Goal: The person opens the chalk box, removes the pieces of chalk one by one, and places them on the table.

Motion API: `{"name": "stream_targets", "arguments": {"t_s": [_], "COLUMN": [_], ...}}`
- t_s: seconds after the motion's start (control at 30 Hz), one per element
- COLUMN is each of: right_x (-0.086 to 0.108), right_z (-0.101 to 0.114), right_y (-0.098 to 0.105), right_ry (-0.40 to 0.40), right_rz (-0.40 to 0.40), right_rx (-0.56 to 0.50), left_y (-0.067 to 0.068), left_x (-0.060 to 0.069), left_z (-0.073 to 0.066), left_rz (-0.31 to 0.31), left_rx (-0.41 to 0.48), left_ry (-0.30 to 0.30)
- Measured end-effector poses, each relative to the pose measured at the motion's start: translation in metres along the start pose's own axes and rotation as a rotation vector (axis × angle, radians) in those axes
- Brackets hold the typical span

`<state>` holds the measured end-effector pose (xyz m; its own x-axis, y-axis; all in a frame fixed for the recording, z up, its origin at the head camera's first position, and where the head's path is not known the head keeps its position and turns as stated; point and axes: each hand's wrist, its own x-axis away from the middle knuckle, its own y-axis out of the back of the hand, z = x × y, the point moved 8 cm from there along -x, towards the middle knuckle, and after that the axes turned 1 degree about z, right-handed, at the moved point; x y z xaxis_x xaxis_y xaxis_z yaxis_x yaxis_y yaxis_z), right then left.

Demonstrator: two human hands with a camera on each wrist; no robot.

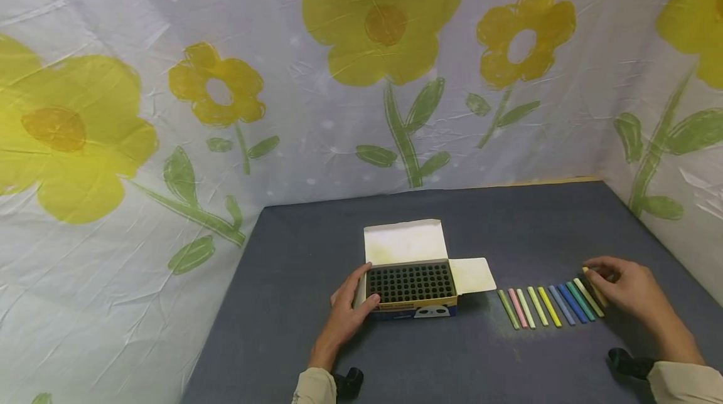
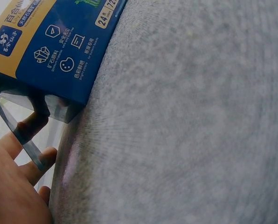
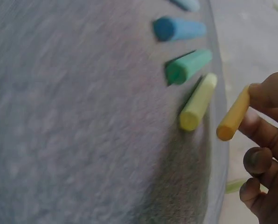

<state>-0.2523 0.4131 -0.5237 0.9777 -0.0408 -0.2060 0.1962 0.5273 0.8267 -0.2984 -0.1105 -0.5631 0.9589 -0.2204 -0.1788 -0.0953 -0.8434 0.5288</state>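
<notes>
My right hand [image 1: 632,288] pinches an orange chalk stick [image 3: 234,116] between thumb and fingers, at the right end of a row of several chalk sticks. Beside it in the right wrist view lie a pale yellow chalk stick [image 3: 198,102], a green one [image 3: 191,66] and a blue one [image 3: 188,29]. With its thumb at the front edge and fingers along the side, my left hand [image 1: 344,316] holds the left end of an open chalk box [image 1: 390,311]. The box is blue and yellow, and a black holder full of round holes [image 1: 411,281] fills it.
The box's white lid [image 1: 405,242] stands up at the back, and a white side flap [image 1: 472,275] sticks out right. Box and chalks lie on a dark grey table [image 1: 316,247]. A flower-printed cloth [image 1: 316,140] hangs behind and beside the table.
</notes>
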Motion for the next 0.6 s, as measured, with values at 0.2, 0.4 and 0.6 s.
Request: {"name": "stream_targets", "arguments": {"t_s": [0.2,0.4,0.6], "right_x": [-0.006,-0.007,-0.007], "right_z": [-0.009,-0.014,-0.014], "right_y": [-0.008,-0.013,-0.012], "right_ry": [-0.040,-0.086,-0.115], "right_rz": [0.153,0.234,0.254], "right_rx": [0.098,0.143,0.180], "left_y": [0.001,0.001,0.003], "left_x": [-0.001,-0.002,-0.001], "left_z": [-0.001,-0.001,-0.002], "left_rz": [0.013,0.031,0.044], "left_rx": [-0.010,-0.012,-0.005], "left_ry": [0.000,0.008,0.004]}}
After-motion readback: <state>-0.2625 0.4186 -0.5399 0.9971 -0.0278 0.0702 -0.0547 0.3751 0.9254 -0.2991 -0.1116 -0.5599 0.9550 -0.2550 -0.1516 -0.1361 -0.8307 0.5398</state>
